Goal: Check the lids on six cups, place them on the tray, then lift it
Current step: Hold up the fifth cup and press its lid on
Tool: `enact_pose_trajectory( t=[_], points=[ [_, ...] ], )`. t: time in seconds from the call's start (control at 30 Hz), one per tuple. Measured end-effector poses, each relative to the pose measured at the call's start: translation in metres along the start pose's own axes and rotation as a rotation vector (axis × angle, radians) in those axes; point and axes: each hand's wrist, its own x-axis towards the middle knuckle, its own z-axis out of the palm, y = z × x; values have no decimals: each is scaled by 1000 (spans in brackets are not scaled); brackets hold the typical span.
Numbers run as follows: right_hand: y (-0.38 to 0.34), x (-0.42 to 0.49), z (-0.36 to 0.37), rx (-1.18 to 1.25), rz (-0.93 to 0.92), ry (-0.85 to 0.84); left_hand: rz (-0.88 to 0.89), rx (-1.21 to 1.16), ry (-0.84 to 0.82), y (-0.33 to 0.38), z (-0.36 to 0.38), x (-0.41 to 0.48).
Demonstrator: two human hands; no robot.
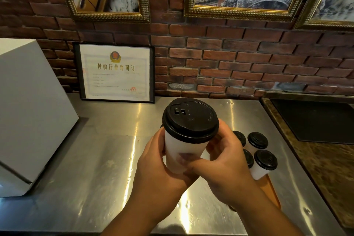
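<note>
A white paper cup with a black lid is held up above the steel counter, close to the camera. My left hand wraps the cup's body from the left. From the right, my right hand grips the cup too, fingers under the lid's rim and thumb across the front. Behind my right hand, several more lidded white cups stand on an orange tray, which my right forearm partly hides.
A white box-shaped appliance stands at the left on the steel counter. A framed certificate leans against the brick wall. A dark stone counter with a black mat borders the right.
</note>
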Motion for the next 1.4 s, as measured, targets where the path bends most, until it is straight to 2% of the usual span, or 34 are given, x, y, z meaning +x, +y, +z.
enact_pose_trajectory(
  t=[0.23, 0.37, 0.5, 0.7, 0.9, 1.13, 1.4],
  points=[
    [-1, 1, 1, -33, 13, -11, -47, -83, 33, 1, 1, 3],
    [-1, 2, -1, 7, -10, -5, 25, 12, -14, 5, 0, 1],
    [0, 1, -3, 20, -16, 31, 19, 52, -53, 5, 0, -1],
    [-4, 0, -4, 34, -6, -13, 8, 40, -50, 7, 2, -2],
    [-1, -1, -5, 50, 2, 32, 14, 48, -26, 9, 4, -2],
    [-6, -2, -8, 44, 30, -22, 25, 59, -12, 4, 2, -3],
    [-7, -2, -6, 38, 25, 17, 48, 46, -18, 8, -1, -2]
  ],
)
